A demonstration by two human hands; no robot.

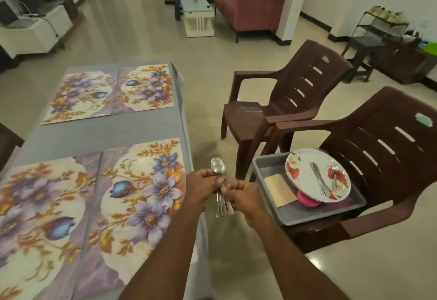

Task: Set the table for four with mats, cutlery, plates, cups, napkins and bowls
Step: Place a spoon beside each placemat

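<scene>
— What are the spoons (218, 174) in the grip made of?
— Polished metal, bright and mirror-smooth. Left of the grip, the mats (142, 193) look like glossy printed plastic over a matt grey cloth (113, 131) on the counter.
— And right of it?
— A matt grey plastic tray (267, 164), a glossy floral plate (305, 176), and smooth brown moulded-plastic chairs (378, 134).

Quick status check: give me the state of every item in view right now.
Mats: four laid flat on table.
Spoons: bunched, gripped by left hand and right hand.
Tray: on chair seat.
Plates: stacked, tilted in tray.
Knife, fork: lying on top plate.
Napkins: in tray.
</scene>
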